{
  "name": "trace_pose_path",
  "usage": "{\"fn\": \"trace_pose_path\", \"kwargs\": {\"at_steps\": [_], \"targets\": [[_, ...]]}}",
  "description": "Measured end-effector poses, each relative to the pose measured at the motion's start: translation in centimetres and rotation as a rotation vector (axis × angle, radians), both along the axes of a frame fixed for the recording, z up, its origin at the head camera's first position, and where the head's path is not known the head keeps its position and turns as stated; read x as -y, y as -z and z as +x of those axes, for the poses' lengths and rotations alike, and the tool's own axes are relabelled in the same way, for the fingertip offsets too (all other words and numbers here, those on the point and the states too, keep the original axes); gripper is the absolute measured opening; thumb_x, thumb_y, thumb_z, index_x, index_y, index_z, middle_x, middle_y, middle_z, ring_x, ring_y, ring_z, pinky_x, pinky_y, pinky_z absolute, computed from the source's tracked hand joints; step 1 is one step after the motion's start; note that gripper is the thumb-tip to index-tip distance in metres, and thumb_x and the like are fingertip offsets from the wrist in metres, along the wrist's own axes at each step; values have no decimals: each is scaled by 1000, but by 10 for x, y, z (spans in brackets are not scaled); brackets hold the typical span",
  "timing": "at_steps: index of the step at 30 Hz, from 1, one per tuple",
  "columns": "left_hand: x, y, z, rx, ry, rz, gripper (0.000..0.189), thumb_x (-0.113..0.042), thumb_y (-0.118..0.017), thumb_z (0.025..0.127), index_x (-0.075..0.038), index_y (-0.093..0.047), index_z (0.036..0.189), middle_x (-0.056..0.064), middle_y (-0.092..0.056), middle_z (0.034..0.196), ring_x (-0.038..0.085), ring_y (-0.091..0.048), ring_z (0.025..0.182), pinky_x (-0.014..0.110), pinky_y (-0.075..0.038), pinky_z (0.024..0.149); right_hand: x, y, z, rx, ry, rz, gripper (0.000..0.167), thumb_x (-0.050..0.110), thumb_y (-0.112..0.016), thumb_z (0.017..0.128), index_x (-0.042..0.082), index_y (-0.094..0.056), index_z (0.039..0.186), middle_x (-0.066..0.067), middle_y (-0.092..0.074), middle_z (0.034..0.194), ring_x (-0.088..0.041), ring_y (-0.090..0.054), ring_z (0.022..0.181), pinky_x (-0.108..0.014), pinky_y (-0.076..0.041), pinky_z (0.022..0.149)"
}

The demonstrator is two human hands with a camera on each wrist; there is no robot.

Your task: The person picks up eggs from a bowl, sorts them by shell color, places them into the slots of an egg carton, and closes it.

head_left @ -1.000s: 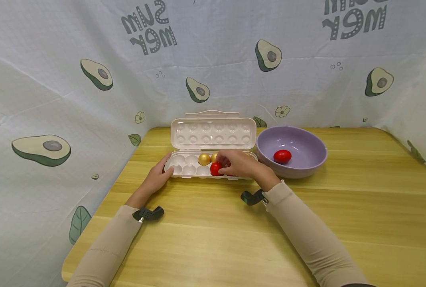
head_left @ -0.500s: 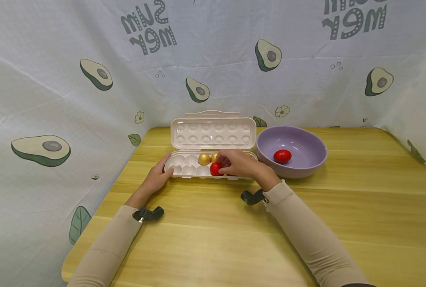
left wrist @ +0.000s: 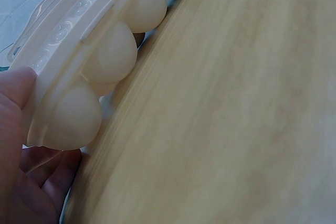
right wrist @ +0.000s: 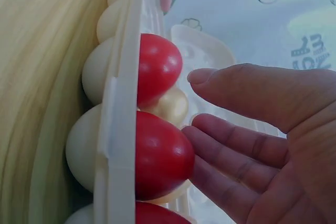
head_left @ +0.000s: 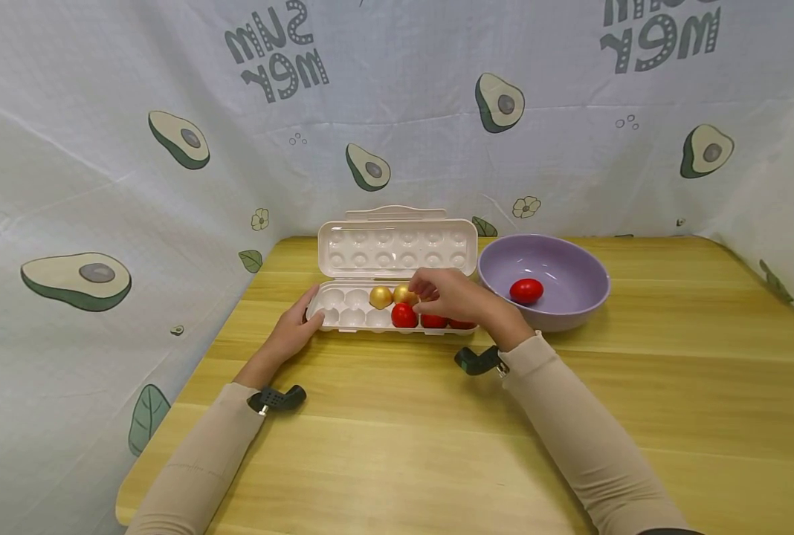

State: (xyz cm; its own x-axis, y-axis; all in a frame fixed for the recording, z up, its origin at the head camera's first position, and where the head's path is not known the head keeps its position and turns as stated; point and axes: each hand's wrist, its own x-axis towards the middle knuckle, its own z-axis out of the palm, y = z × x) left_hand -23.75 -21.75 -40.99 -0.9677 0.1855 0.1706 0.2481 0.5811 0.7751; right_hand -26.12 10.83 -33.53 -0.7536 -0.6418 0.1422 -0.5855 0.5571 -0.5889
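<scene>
An egg box (head_left: 331, 299) lies on the wooden table with its lid standing up at the back. My left hand (head_left: 288, 331) grips its left end, thumb on the rim and fingers curled below, as the left wrist view shows. Over the right half is my right hand (head_left: 450, 296), thumb and fingers spread with nothing between them. Just under its fingertips sits a red egg (head_left: 404, 315) in the front row. Another red egg (right wrist: 164, 153) and gold eggs (head_left: 380, 297) fill cups nearby; my right hand hides part of the back row.
A purple bowl (head_left: 564, 260) holding one red egg (head_left: 527, 291) stands right of the egg box. Behind the wooden table (head_left: 383, 446) hangs a white cloth (head_left: 424, 148) printed with avocados. A dark wrist camera is strapped to each wrist.
My right hand has let go of the red egg in the front row and lifted slightly up and right, uncovering the red eggs beside it. My left hand has stayed in place.
</scene>
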Motion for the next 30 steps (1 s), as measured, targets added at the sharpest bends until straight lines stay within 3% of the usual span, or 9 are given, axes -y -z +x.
{"fn": "trace_pose_path", "kwargs": {"at_steps": [12, 22, 30], "targets": [[0, -1, 1, 0, -1, -3, 63, -15, -49, 99, -4, -21, 153, 19, -26, 155, 33, -26, 142, 46, -23, 115, -15, -10, -3, -17, 30, -81, 31, 10, -73, 85, -1, -60, 110, -17, -68, 103, -28, -65, 96, -43, -53, 88], [1, 1, 1, 14, -12, -6, 63, -17, -49, 99, -5, -21, 154, 18, -26, 156, 32, -25, 143, 46, -22, 115, -45, -22, -6, 2, 129, -107, 30, 14, -70, 89, 3, -59, 114, -18, -64, 113, -28, -62, 104, -44, -50, 93], [0, 0, 0, 11, -13, -8, 63, -17, -49, 99, -5, -21, 154, 18, -26, 156, 32, -26, 142, 46, -23, 115, -64, -25, -11, -60, 186, -110, 29, 16, -70, 88, 0, -60, 111, -21, -66, 109, -32, -64, 101, -47, -50, 92]]}}
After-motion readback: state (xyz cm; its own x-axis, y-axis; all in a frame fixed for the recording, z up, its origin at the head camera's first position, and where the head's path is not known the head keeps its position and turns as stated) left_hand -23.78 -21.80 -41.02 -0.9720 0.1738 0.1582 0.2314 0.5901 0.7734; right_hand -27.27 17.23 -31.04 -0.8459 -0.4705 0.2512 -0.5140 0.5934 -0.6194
